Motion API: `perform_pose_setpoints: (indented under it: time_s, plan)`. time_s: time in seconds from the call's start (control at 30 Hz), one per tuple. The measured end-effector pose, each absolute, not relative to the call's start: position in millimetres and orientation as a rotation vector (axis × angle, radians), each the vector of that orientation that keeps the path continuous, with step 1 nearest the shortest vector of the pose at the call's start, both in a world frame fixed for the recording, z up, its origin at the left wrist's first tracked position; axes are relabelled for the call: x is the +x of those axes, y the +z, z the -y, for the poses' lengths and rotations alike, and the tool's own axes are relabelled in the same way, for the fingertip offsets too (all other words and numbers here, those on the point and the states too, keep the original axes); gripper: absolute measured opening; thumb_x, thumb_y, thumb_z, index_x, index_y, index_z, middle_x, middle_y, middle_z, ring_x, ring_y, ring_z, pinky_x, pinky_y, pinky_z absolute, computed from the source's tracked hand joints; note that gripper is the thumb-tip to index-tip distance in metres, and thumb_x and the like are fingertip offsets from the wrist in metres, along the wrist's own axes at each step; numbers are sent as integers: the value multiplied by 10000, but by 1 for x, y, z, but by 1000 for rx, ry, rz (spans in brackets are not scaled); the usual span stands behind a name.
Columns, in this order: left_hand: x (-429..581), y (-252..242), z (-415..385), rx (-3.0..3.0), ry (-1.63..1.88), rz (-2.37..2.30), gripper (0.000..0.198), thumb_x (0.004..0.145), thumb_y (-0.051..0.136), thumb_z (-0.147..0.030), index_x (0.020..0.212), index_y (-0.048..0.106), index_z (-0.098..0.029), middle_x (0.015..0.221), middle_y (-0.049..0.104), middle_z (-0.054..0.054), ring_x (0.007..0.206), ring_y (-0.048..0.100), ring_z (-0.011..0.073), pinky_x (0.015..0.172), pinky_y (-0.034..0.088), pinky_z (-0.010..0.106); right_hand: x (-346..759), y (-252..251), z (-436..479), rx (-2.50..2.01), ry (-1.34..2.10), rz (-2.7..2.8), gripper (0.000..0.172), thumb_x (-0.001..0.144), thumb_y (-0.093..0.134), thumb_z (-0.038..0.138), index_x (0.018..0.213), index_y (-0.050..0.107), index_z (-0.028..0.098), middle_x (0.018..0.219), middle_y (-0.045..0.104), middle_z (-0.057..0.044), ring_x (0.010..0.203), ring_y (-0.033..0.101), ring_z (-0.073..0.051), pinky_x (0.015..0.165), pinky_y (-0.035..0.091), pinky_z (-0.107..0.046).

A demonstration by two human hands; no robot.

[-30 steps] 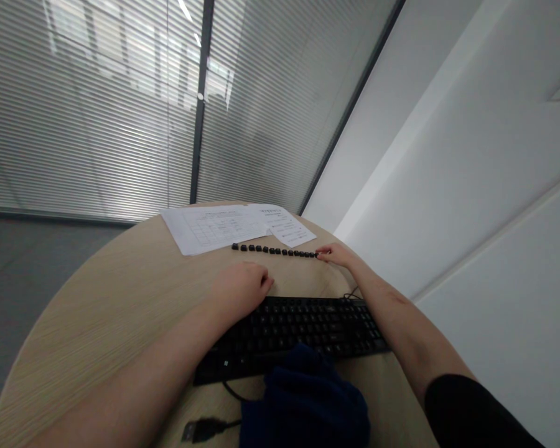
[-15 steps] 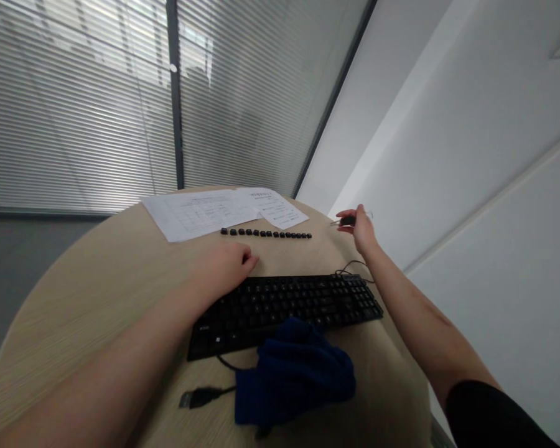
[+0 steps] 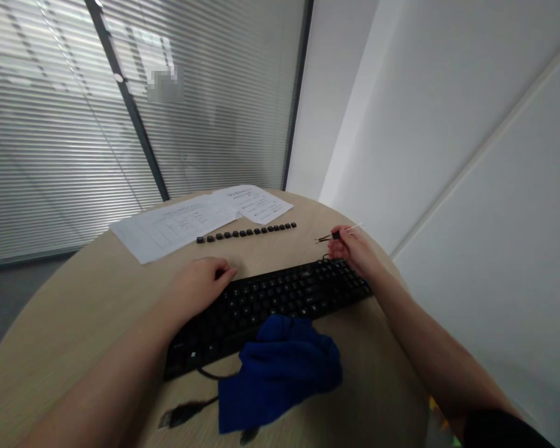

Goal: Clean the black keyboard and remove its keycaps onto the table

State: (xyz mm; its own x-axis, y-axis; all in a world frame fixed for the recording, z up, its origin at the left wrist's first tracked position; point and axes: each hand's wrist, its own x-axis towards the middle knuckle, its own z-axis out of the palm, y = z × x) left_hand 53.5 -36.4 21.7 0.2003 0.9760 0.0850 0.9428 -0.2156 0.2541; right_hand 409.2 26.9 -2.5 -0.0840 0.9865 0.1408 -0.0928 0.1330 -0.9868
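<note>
A black keyboard (image 3: pixel 280 298) lies slantwise on the table. Loosely curled, my left hand (image 3: pixel 200 283) rests at the keyboard's upper left edge. Its thumb and forefinger come together and I see nothing between them; the other fingers are hidden. My right hand (image 3: pixel 357 252) is closed on a keycap puller (image 3: pixel 336 235) with a black middle and thin wire ends, just above the keyboard's far right end. Small black keycaps (image 3: pixel 249 232) stand in a row beyond the keyboard.
A bunched blue cloth (image 3: pixel 280 373) covers part of the keyboard's near edge. Beside it lies a USB plug (image 3: pixel 182 414) on a black cable. Printed sheets (image 3: pixel 177 227) lie at the back of the round wooden table (image 3: pixel 74 311). A white wall (image 3: pixel 448 137) rises on the right.
My right hand has moved with the keycap puller toward the keyboard's far right end. The view has turned and tilted. My left hand stays at the keyboard's edge.
</note>
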Motion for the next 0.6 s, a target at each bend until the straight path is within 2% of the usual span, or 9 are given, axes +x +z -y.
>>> perform_pose_setpoints:
  time_s: [0.13,0.27,0.4,0.6]
  plan:
    - [54,17,36,2345,337,-1800,344,900,439,-418,873,699,-193,932,726,89,844,651,246,751,461,339,403,-18,-34,-1083,1037,1380,337,894,483,578,865,484,242,537,470,74,416,478,-111,419,418,-225]
    - [57,14,37,2325,340,-1751,316,898,451,-405,909,690,-198,933,721,79,848,650,237,761,464,337,400,-31,-37,-1163,894,1480,306,937,426,525,836,479,241,500,396,82,384,392,-101,379,309,-210]
    - [59,11,37,2317,316,-1713,313,905,449,-409,920,682,-201,927,721,75,854,652,236,761,461,334,400,-35,-36,-1222,801,1574,257,965,392,452,847,481,242,504,401,72,413,396,-118,410,302,-227]
    - [58,8,34,2312,285,-1689,327,918,433,-418,923,682,-206,944,727,75,873,654,239,763,459,336,399,-31,-32,-1298,453,1770,212,967,368,336,841,503,232,564,481,37,534,501,-163,560,385,-283]
